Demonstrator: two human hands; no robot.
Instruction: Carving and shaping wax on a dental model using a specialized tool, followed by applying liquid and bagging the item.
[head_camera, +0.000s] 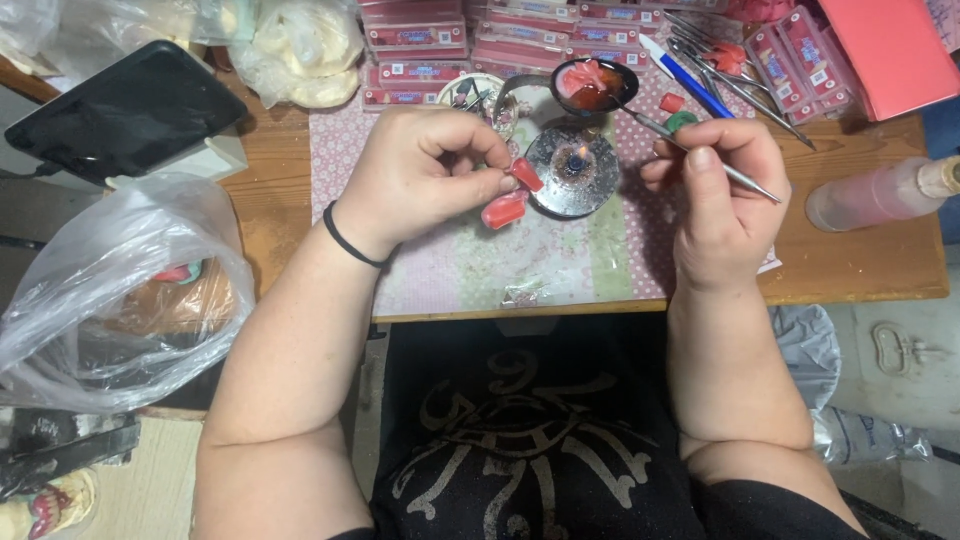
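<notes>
- Red wax piece (526, 174) pinched between left hand (425, 170) fingertips.
- Right hand (722, 190) fingers clamped on metal tool (700, 150), tip near burner (574, 165).
- Best held steady, close to flame.

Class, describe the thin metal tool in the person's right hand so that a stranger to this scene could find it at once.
Start at the wooden table and find the round silver burner with its small flame. Just right of it, the right hand pinches a thin metal tool. Unlike the blue pen lying behind it, it is slim, silver and held slanting.
</notes>
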